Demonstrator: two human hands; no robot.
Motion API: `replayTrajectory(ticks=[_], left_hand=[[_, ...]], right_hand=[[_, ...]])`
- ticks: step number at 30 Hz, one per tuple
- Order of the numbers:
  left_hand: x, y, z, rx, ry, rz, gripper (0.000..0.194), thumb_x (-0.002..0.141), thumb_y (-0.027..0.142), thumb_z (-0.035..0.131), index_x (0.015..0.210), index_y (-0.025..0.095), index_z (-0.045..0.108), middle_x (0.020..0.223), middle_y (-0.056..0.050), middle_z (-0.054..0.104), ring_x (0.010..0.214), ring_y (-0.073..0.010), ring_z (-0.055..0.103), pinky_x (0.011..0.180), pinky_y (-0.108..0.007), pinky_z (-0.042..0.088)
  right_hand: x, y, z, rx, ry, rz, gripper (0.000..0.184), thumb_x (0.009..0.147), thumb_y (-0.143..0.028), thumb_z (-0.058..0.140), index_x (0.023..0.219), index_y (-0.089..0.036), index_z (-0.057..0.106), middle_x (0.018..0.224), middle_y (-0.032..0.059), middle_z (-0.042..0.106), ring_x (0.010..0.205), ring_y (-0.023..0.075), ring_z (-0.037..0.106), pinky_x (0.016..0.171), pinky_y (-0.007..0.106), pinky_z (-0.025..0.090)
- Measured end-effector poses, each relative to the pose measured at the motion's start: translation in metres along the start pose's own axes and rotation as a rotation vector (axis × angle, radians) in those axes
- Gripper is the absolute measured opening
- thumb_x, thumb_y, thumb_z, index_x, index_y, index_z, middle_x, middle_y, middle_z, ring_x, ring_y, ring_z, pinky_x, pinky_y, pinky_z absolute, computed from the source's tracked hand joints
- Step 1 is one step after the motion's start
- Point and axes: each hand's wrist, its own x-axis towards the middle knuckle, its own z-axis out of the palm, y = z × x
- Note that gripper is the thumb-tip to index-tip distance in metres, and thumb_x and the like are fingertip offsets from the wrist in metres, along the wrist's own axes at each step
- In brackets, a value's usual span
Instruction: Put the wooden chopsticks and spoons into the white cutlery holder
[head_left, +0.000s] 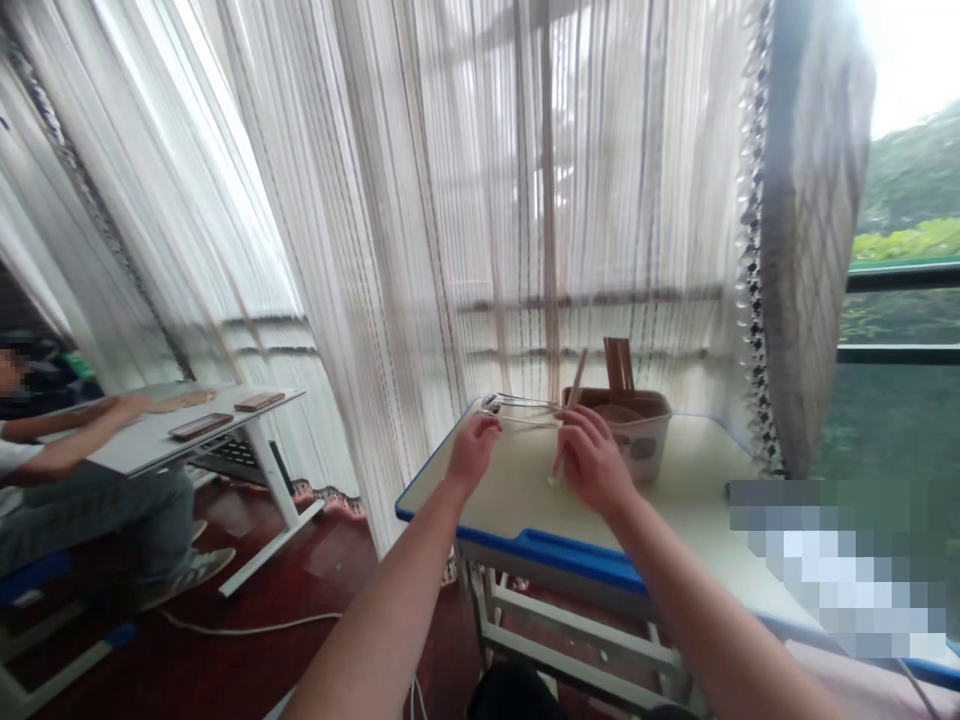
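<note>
My left hand point(472, 452) is curled over the far part of a pale desk with a blue rim point(525, 545), its fingers closed on the end of a thin metal wire piece point(517, 410) that lies across the desk top. My right hand point(592, 458) is closed round a long wooden stick point(568, 420) that slants up towards a brown-lidded plastic tub point(634, 430). More wooden sticks point(619, 365) stand upright in the tub, just beyond my right hand.
Sheer striped curtains point(450, 200) hang right behind the desk, with a window and greenery at the right. A second white desk point(172, 430) stands at the left, where another person sits with an arm on it. A cable point(247, 628) trails across the dark red floor.
</note>
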Motion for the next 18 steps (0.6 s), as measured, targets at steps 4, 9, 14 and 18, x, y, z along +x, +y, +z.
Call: replayTrajectory(ticks=[4,9,14,18], left_hand=[[-0.013,0.035,0.071,-0.204,-0.271,0.080,0.033,0.081,0.043,0.050,0.089,0.014,0.063,0.083,-0.006,0.067,0.064,-0.0123,0.060,0.053,-0.021,0.042],[-0.009,0.046,0.118,-0.252,-0.343,0.161,0.038,0.081,0.047,0.052,0.091,0.013,0.064,0.074,-0.004,0.065,0.056,-0.0092,0.055,0.052,-0.020,0.041],[0.011,0.045,0.137,-0.175,-0.448,0.211,0.035,0.077,0.044,0.059,0.091,0.013,0.067,0.070,-0.003,0.065,0.050,-0.0081,0.050,0.047,-0.019,0.040],[0.025,0.045,0.150,-0.186,-0.476,0.221,0.028,0.073,0.037,0.064,0.086,0.013,0.068,0.067,-0.003,0.066,0.051,-0.0085,0.052,0.047,-0.019,0.041]], right_hand=[[0.016,0.046,-0.032,-0.145,0.243,0.054,0.015,0.078,-0.011,0.047,0.089,-0.020,0.051,0.112,0.0106,0.059,0.118,0.0257,0.044,0.096,0.047,0.041],[-0.002,0.086,-0.039,-0.186,0.248,0.085,0.022,0.076,-0.011,0.049,0.096,-0.020,0.048,0.114,0.0111,0.059,0.119,0.0259,0.044,0.094,0.047,0.042],[-0.025,0.105,-0.033,-0.191,0.205,0.116,0.020,0.076,-0.011,0.050,0.093,-0.021,0.048,0.113,0.0101,0.060,0.119,0.0251,0.045,0.094,0.046,0.043],[-0.025,0.110,-0.034,-0.184,0.176,0.159,0.018,0.080,-0.011,0.046,0.094,-0.022,0.050,0.117,0.0087,0.060,0.122,0.0236,0.044,0.096,0.045,0.043]])
